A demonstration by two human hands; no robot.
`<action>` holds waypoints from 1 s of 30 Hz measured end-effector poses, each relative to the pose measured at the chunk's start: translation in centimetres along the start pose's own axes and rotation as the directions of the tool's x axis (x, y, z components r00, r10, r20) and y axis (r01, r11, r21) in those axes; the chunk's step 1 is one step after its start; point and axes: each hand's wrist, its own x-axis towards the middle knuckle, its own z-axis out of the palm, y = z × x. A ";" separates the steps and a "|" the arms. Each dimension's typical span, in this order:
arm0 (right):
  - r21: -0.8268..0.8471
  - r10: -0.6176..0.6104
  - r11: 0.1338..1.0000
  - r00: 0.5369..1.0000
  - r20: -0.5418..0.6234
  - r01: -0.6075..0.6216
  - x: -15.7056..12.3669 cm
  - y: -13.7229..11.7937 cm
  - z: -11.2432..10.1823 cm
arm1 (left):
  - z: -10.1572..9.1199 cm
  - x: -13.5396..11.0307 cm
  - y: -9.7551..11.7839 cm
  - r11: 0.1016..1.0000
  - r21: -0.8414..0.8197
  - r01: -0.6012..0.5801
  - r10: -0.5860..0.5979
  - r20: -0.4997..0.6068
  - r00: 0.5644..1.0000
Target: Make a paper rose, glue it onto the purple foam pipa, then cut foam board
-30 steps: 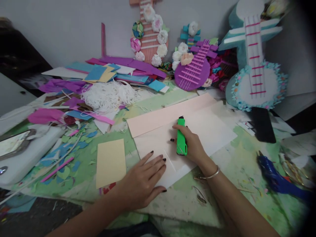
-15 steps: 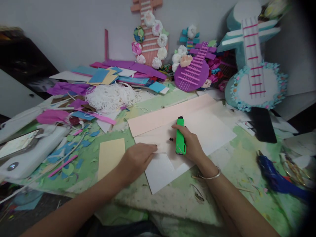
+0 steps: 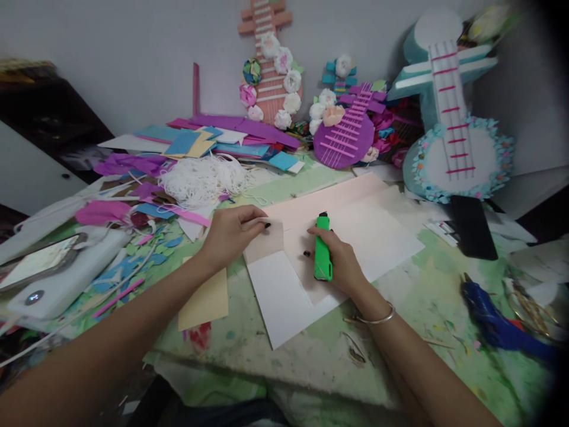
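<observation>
My right hand [image 3: 338, 264] is closed around a green utility knife [image 3: 322, 248], its black tip pointing away from me over a white sheet [image 3: 377, 231]. A pale pink sheet [image 3: 329, 198] lies along the white sheet's far edge. My left hand [image 3: 229, 234] pinches a cut rectangular piece of the pink sheet [image 3: 265, 242] and lifts it off the left end of the white sheet. A yellow card [image 3: 207, 299] lies on the green table [image 3: 311, 356], partly under my left forearm.
Foam guitar models [image 3: 453, 118] with paper flowers lean on the back wall. Coloured paper scraps and a heap of white string [image 3: 202, 175] cover the left. A phone on a white box [image 3: 48, 267] sits far left. A blue glue gun [image 3: 493, 320] and black phone [image 3: 473, 225] lie right.
My left hand left its flat press on the white sheet's near corner, slid forward, and picked up the cut pink piece. The right hand with the knife barely moved.
</observation>
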 end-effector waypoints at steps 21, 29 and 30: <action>-0.160 -0.093 0.981 0.992 0.091 0.106 0.1 0.5 0.9 | -0.1 0.1 -0.4 0.998 0.060 0.017 -0.015 -0.042 0.999; -0.174 -0.095 0.978 0.990 0.103 0.112 0.2 0.3 0.8 | 0.4 1.4 1.3 0.990 0.112 -0.092 0.087 0.050 0.995; -0.173 -0.099 0.978 0.990 0.100 0.115 0.2 0.3 0.8 | 0.3 1.4 1.3 0.989 0.117 -0.093 0.087 0.053 0.995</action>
